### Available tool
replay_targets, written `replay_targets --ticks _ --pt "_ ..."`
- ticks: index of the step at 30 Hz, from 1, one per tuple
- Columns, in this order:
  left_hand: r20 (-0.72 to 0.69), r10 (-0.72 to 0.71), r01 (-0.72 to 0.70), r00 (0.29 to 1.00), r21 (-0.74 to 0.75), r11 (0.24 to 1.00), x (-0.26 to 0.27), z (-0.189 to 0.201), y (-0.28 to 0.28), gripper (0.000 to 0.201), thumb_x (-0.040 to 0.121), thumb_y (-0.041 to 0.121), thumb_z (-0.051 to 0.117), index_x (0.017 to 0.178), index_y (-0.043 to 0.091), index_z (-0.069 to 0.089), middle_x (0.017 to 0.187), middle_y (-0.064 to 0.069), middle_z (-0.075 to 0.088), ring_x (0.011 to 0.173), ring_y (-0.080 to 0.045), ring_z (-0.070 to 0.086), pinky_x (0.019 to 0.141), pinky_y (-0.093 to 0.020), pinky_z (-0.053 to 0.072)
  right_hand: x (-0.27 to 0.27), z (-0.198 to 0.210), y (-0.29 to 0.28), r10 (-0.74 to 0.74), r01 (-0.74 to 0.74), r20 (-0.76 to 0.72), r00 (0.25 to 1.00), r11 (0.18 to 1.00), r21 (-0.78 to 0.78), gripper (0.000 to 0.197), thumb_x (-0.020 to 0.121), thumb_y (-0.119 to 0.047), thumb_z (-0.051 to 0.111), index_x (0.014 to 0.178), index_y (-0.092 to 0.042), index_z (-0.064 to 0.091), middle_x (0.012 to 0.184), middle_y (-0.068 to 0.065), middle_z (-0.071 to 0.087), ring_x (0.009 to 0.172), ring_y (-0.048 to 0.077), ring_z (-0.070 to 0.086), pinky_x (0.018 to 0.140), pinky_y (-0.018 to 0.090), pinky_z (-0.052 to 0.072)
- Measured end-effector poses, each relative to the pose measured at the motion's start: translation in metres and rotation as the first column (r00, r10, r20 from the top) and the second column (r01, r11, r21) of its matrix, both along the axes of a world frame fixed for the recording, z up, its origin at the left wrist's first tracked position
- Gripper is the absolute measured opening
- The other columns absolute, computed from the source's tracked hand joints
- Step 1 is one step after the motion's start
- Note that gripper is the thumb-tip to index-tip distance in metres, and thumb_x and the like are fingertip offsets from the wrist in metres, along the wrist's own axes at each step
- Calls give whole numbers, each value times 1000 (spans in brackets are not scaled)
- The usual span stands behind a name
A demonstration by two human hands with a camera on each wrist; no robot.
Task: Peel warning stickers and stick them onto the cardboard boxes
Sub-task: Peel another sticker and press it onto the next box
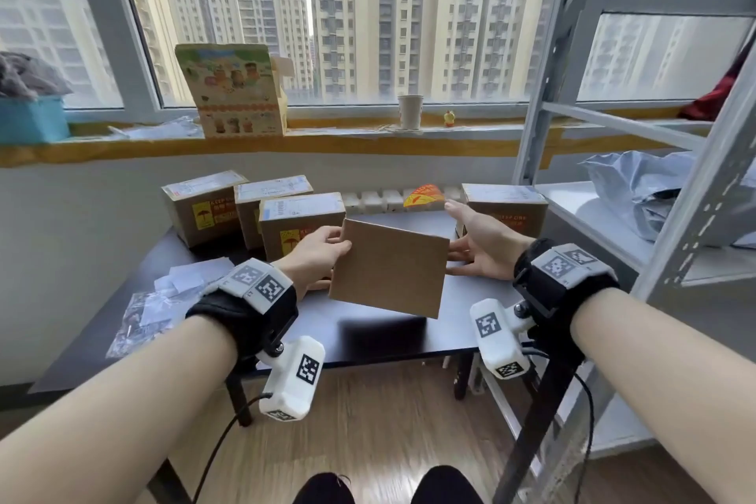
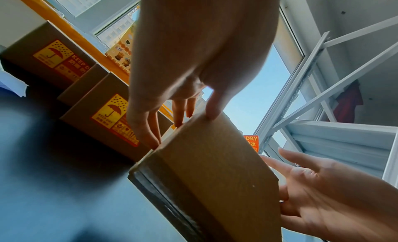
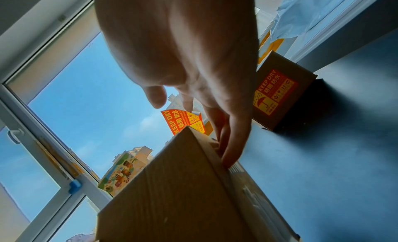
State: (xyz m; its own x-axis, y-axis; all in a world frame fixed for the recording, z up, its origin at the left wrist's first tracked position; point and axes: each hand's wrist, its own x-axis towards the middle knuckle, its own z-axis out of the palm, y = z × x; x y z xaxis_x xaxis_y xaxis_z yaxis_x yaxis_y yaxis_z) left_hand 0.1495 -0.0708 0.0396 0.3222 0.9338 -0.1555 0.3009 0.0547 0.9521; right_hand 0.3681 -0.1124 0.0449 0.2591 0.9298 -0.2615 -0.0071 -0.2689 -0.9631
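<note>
Here a plain cardboard box [image 1: 388, 268] is held tilted above the dark tabletop [image 1: 368, 331], its broad bare face turned toward the person, which looks like a way of presenting a clean surface for the next label. The left hand [image 1: 317, 254] has its grip closed on the box's left edge, thumb on the near face and fingers [image 2: 148, 131] wrapped over the far side. The right hand [image 1: 478, 245] is released, palm open and fingers spread, with only its fingertips [image 3: 231, 153] resting against the box's right side, seemingly steadying or turning it rather than carrying it. No sticker shows on the face in view, so my guess is that this box is being readied for labelling. Behind it, along the back of the tabletop, stand three labelled boxes [image 1: 300, 223] on the left and another labelled box [image 1: 505, 207] on the right, each showing a yellow-and-orange "KEEP DRY" warning sticker [image 2: 113, 119] on its front, set aside where they are out of the way. The sticker supply [image 1: 423, 195], an orange and yellow curl, sits at the back just beyond the right hand, within easy reach. White backing papers [image 1: 192, 276] lie on the tabletop's left side, most likely peeled-off liners.
</note>
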Motion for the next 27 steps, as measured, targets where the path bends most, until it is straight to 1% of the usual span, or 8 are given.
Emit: replay_targets --ticks 2,6,11,16,21,23,25,27 --pt "4 -5 5 1000 -7 1000 -1 -2 3 35 99 19 44 134 18 46 131 -3 55 92 -18 54 69 -27 47 -3 -5 6 -1 1 14 1000 1000 12 38 98 -43 35 136 -45 35 95 9 58 73 17 57 71 31 51" --pt "-16 11 -12 1000 -14 1000 1 -7 11 35 99 20 44 133 18 50 126 -7 57 95 -20 53 79 -30 47 -6 -11 20 -22 20 63 998 999 34 39 100 -32 32 138 -42 34 77 -1 50 64 13 50 65 25 45" --pt "-20 43 -44 999 -47 998 8 -15 28 33 99 19 43 130 12 53 107 -7 58 85 -21 56 68 -26 47 -6 -17 39 -5 2 79 997 999 32 43 100 -27 34 141 -41 29 94 -1 56 74 12 53 74 28 45" --pt "-18 92 -94 996 -94 991 14 -24 45 28 99 25 45 120 12 58 82 0 58 69 -16 55 70 -28 49 -1 -24 52 19 -21 107 994 1000 19 45 101 -24 34 144 -37 27 101 -7 55 87 15 55 91 37 45" --pt "-29 113 -115 993 -87 990 16 -32 53 13 99 22 45 98 15 56 86 -4 59 69 -12 54 58 -24 47 1 -31 56 37 -38 121 992 999 10 46 101 -23 36 144 -34 27 112 4 57 81 17 58 76 31 51" --pt "-36 118 -121 992 -92 988 16 -37 57 17 98 21 46 86 15 57 96 -9 59 73 -14 56 56 -24 47 1 -31 56 41 -45 153 987 999 23 45 100 -23 37 144 -32 30 120 11 57 87 20 60 78 32 52" --pt "-37 124 -127 992 -91 988 16 -39 59 15 98 20 47 88 15 58 101 -10 59 78 -16 57 60 -25 49 2 -30 56 28 -41 215 976 997 58 44 99 -21 40 142 -31 34 125 15 56 94 23 61 81 34 54" --pt "-24 130 -132 991 -74 989 14 -37 60 15 97 20 49 103 12 60 108 -10 59 89 -20 59 69 -29 52 2 -24 55 -14 -25 332 943 993 112 43 98 -19 43 141 -28 39 125 15 55 105 28 58 85 37 53"
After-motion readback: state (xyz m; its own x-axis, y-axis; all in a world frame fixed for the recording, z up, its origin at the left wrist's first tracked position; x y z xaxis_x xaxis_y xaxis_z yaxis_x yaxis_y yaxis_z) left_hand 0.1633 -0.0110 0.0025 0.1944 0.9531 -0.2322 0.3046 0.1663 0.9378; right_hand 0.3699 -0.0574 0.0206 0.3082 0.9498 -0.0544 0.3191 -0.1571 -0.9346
